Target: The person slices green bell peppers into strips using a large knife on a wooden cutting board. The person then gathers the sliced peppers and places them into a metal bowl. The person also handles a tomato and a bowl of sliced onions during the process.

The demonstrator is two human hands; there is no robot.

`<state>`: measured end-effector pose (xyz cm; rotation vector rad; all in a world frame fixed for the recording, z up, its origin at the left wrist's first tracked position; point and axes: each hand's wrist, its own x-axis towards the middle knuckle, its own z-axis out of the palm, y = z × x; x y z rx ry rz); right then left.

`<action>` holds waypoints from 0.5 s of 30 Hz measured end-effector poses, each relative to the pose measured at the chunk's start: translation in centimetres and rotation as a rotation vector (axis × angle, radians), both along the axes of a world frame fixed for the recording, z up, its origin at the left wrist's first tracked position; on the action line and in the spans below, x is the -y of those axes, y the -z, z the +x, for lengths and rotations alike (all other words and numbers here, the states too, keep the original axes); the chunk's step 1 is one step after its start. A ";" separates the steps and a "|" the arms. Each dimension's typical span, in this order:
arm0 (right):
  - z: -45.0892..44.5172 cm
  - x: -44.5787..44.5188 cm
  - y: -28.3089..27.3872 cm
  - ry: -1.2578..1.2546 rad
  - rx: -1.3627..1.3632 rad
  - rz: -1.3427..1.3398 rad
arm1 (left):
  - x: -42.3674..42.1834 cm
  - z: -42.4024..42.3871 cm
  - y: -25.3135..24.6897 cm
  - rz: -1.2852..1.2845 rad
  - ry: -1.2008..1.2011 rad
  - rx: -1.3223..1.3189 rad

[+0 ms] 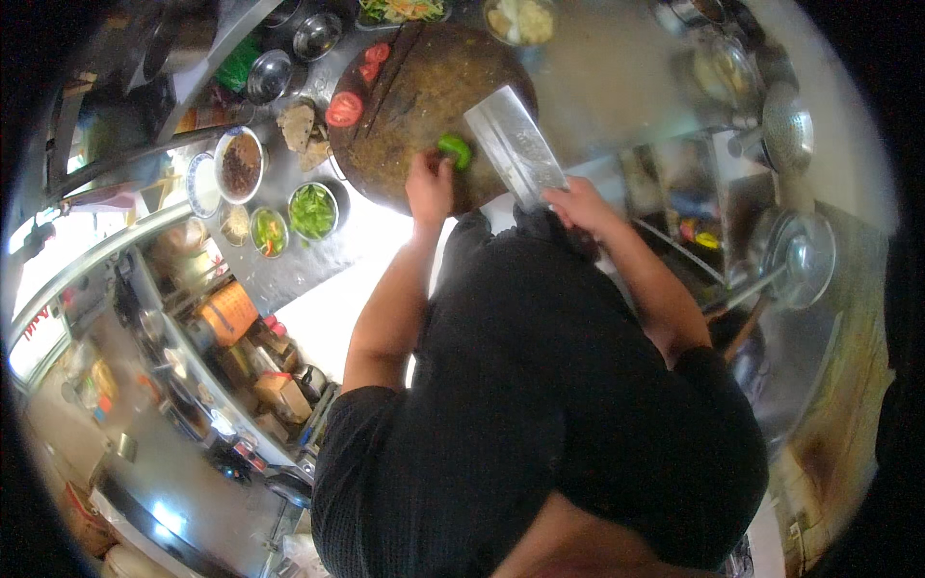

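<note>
A round wooden chopping block [426,87] lies before me. On its near part is a piece of green pepper [457,149], its left side pinched in the fingers of my left hand [431,184]. My right hand [584,206] grips a broad-bladed cleaver [514,141] by the handle. The blade slants over the block's right side, apart from the pepper. A cut tomato half [345,109] and smaller tomato pieces [372,62] rest along the block's left edge.
Left of the block stand a bowl of green leaves or cut peppers [313,209], a bowl of mixed peppers [269,233] and a large bowl of dark food [241,165]. Beyond the block are a dish of shredded vegetables [402,9] and a bowl of pale chopped pieces [520,20]. A ladle [798,256] is at right.
</note>
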<state>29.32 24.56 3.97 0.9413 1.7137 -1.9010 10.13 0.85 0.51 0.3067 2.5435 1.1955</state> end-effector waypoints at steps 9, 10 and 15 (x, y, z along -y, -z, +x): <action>-0.1 1.0 1.0 0.056 0.013 -0.119 | 1.0 -1.5 -0.6 -0.068 0.476 -0.555; -0.2 1.1 1.2 0.035 -0.006 -0.115 | 1.0 -1.5 -0.6 -0.069 0.474 -0.547; -0.2 1.6 2.0 -0.007 -0.036 -0.137 | 1.0 -1.9 -0.6 -0.089 0.488 -0.544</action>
